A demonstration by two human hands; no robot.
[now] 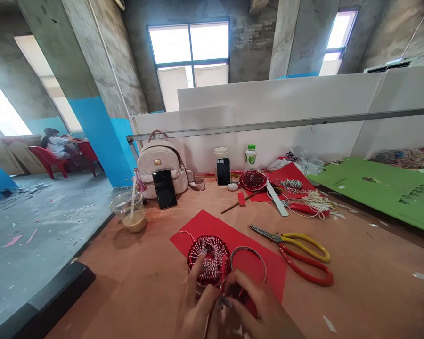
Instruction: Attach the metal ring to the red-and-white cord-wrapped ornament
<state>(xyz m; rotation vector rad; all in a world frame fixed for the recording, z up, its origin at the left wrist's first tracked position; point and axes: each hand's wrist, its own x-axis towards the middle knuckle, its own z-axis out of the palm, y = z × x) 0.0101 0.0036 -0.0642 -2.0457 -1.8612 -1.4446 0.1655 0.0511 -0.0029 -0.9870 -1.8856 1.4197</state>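
My left hand (199, 306) grips a small round piece wound with red-and-white twisted cord (215, 252), one finger resting on its top near the central hole. Against its lower right edge, my right hand (252, 301) has its fingers pinched together, close to the left thumb. A thin reddish strand (223, 275) runs down to these fingertips, and they seem closed on it, though the tips partly hide it. Beneath lies a red sheet (268, 261), with a ring (249, 249) just beyond my right hand. Scissors (297, 254) with one yellow and one red handle lie open to the right.
A plastic cup with a straw (133, 219) stands left, near a backpack (162, 162) with a phone (164, 189) leaning on it. Toward the back are a bottle (250, 157), a dark red round piece (253, 181) and cord (316, 202). A green board (385, 188) lies right.
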